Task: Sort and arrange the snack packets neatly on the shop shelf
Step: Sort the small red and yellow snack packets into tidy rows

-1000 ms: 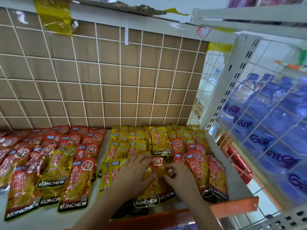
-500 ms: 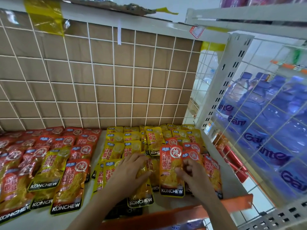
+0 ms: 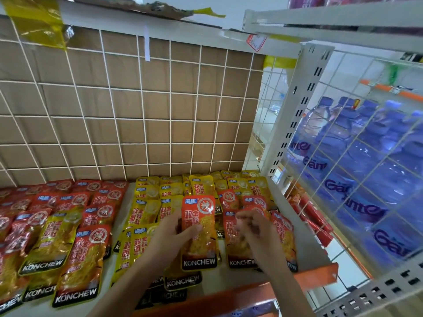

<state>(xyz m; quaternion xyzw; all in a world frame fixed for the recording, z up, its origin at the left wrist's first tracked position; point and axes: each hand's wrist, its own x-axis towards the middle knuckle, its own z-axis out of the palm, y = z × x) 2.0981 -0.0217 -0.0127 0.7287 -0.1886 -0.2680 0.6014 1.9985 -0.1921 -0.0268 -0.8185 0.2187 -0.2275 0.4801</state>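
1. Head view, nearest: the orange front lip of the shelf (image 3: 318, 277) runs just below both wrists. A thin bare white strip lies between the lip and the packet bottoms.
2. Left hand (image 3: 169, 239) grips one red packet (image 3: 199, 234), thumb across its face, KONCHEW band toward the lip. It is held over yellow packets (image 3: 146, 211).
3. Right hand (image 3: 256, 234) is just right of the grip and motion-blurred. Its fingers curl above a second red packet (image 3: 240, 252); pinching or not, cannot tell.
4. Right of the grip: at least four more red packets, overlapping, then a bare shelf strip out to the side edge.
5. Left of and beyond the grip: yellow rows, too overlapped to count. Next comes a narrow bare gap, then the red pile (image 3: 75, 255), with two yellow among it.
6. Farthest: wire grid (image 3: 142, 115) over cardboard. Far right, a slotted post (image 3: 304, 110) and blue water bottles (image 3: 366, 145) behind mesh; count blurred.
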